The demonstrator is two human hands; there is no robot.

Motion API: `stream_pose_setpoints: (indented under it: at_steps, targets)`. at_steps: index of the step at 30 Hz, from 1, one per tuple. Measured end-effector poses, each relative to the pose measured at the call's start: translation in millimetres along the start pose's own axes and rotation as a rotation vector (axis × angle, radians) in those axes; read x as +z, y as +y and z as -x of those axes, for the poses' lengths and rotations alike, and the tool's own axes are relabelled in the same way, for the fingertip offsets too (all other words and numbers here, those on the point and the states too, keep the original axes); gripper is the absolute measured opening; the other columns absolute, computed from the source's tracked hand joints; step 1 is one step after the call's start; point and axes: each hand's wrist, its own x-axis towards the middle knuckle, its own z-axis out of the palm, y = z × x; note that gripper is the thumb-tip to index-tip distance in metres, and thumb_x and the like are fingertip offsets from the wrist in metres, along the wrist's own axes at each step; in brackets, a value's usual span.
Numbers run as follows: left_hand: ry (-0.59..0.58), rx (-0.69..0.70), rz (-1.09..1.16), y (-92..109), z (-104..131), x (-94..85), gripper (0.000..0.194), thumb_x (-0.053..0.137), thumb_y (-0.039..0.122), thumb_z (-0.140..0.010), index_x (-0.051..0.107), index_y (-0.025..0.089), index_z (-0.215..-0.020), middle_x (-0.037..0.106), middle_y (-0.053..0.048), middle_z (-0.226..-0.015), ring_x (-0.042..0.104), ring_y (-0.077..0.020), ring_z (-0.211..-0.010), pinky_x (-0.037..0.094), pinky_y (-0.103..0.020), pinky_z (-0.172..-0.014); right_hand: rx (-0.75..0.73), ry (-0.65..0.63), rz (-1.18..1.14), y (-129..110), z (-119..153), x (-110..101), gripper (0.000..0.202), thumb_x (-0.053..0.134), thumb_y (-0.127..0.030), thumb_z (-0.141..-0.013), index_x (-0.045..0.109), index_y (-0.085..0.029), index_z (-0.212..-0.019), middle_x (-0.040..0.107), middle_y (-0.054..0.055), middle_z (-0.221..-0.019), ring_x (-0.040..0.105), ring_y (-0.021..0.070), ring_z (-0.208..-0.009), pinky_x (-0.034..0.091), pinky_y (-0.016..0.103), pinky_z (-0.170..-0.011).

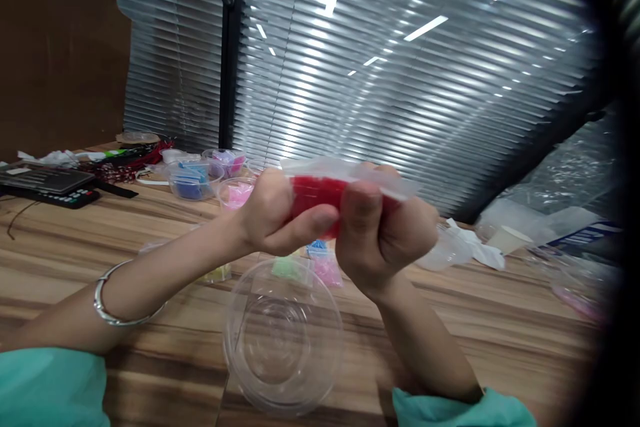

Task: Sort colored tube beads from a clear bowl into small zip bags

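Both hands are raised above the table with a clear plastic bag of red material stretched between them. My left hand is closed on the bag's left side, its thumb along the lower edge. On the right side, my right hand grips the same bag, thumb pressed on the front. The bag's pale upper edge sticks out over the fingers. Below the hands, a clear round plastic bowl stands on the table. Behind it lie small packets, one green and one pink, partly hidden by my hands.
Clear tubs with blue, purple and pink contents stand at the back left. A black remote lies farther left. At right are a clear container, tissue, a paper cup and plastic bags. Window blinds rise behind.
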Motion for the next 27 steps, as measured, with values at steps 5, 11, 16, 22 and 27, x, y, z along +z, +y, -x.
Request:
stream_pose_setpoints:
  at_steps: [5,11,16,22,27]
  targets:
    - [0.391,0.148,-0.166,16.8,2.1,-6.1,0.045,0.047,0.044,-0.107,0.048,0.023,-0.068,0.047,0.002,-0.058,0.041,-0.011,-0.046,0.028,-0.032,-0.042,0.12,-0.174,-0.129,4.7,2.0,1.6,0.034,0.045,-0.035,-0.11,0.052,-0.023,-0.078,0.057,-0.003,-0.065,0.051,0.0106,-0.05,0.038,0.025,-0.043]
    - [0.433,-0.071,-0.237,15.8,2.6,-10.9,0.062,0.032,0.07,-0.103,0.048,0.024,-0.066,0.059,0.0,-0.062,0.058,-0.0152,-0.057,0.047,-0.034,-0.051,0.126,-0.179,-0.107,-2.5,-3.0,4.5,0.043,0.049,-0.026,-0.109,0.045,-0.022,-0.067,0.05,-0.006,-0.055,0.048,0.0072,-0.046,0.033,0.025,-0.041]
    - [0.207,-0.062,-0.027,7.9,0.6,2.9,0.059,0.036,0.062,-0.106,0.047,0.022,-0.064,0.052,0.001,-0.053,0.052,-0.0119,-0.047,0.039,-0.03,-0.044,0.256,-0.133,-0.133,4.8,-3.6,-1.3,0.047,0.049,-0.033,-0.109,0.045,-0.022,-0.063,0.045,-0.005,-0.053,0.041,0.0081,-0.045,0.031,0.027,-0.04]
    - [0.017,0.062,-0.016,-4.2,-3.5,-2.7,0.056,0.037,0.057,-0.107,0.049,0.022,-0.064,0.052,0.002,-0.053,0.051,-0.0116,-0.046,0.038,-0.03,-0.043,0.296,-0.144,-0.153,12.5,-5.9,-5.6,0.044,0.054,-0.034,-0.107,0.043,-0.022,-0.066,0.039,-0.006,-0.053,0.036,0.0083,-0.044,0.026,0.027,-0.038]
    - [0.022,0.115,0.03,-7.1,-6.5,-14.8,0.057,0.041,0.055,-0.106,0.049,0.021,-0.061,0.052,0.001,-0.053,0.051,-0.0123,-0.047,0.043,-0.03,-0.045,0.254,-0.113,-0.139,9.8,-1.6,1.9,0.039,0.055,-0.022,-0.105,0.045,-0.022,-0.067,0.039,-0.007,-0.053,0.036,0.0078,-0.044,0.026,0.027,-0.039]
